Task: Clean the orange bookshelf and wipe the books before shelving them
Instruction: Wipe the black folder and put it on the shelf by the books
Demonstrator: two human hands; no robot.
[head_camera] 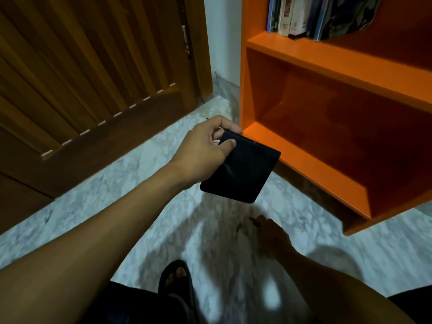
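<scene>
Black cloth (pixel 243 169), soft, folded square; glossy orange bookshelf (pixel 304 59) at 2 o'clock. Left hand (pixel 205 150) outstretched, grip pinching cloth. Right hand (pixel 273 237) low, blurred; grip indeterminate.

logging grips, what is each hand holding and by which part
Left hand pinches the folded black cloth by its upper corner. Right hand holds nothing.

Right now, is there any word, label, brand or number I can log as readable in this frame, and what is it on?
None can be read.
Spines of the books on the upper shelf of the orange bookshelf: small marks and patches of print, too blurred and small to read.
Black cloth gripped by the left hand: no print visible.
Wooden door: no text.
Right hand: holds nothing.
</scene>
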